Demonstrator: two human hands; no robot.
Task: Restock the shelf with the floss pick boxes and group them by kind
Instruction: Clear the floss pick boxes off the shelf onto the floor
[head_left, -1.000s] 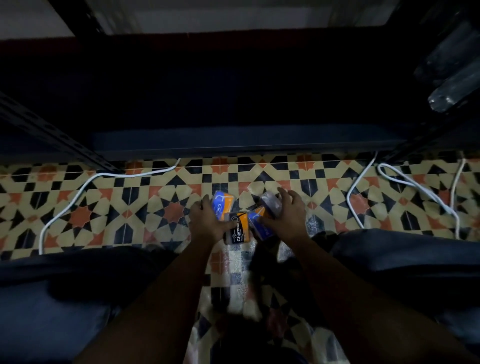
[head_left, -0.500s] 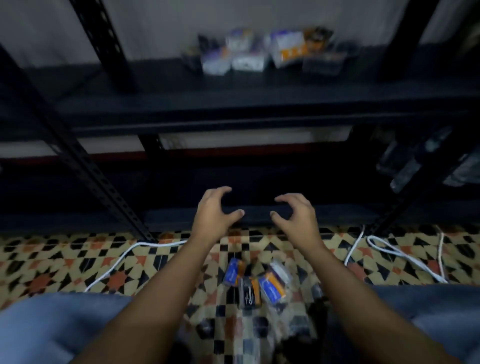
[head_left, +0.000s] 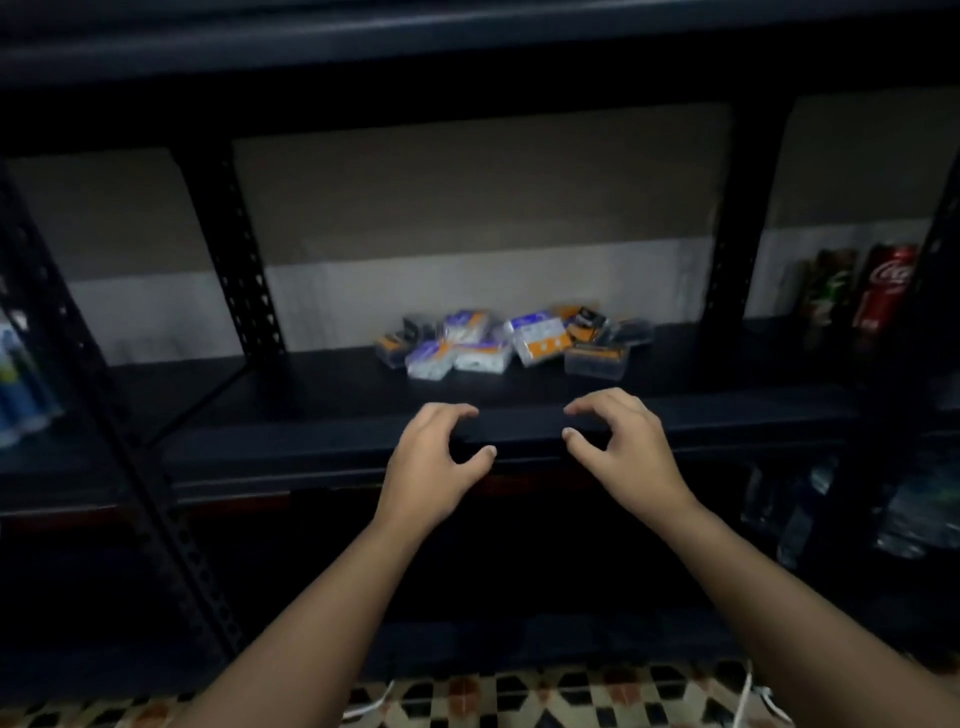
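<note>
Several floss pick boxes (head_left: 511, 340) lie in a loose, mixed pile toward the back of the black shelf board (head_left: 311, 400). Some are white and blue with orange (head_left: 540, 338); others are dark, clear-walled boxes (head_left: 597, 358). My left hand (head_left: 431, 462) and my right hand (head_left: 618, 452) hover side by side in front of the shelf's front edge, below the pile. Both hold nothing, with fingers half curled and thumbs spread away from them. Neither hand touches a box.
A red cola can (head_left: 883, 291) and a green can (head_left: 828, 296) stand on the shelf at the right. Blue bottles (head_left: 21, 384) show at the far left. A perforated black post (head_left: 244, 270) rises left of the pile. Wrapped bottles (head_left: 914, 514) fill the lower right shelf. Patterned floor tiles (head_left: 519, 696) and a white cable (head_left: 748, 696) lie below.
Both hands let go of the boxes on the floor and rose to the shelf edge. The view tilted up, so the floor boxes are out of sight and the shelf pile fills the middle.
</note>
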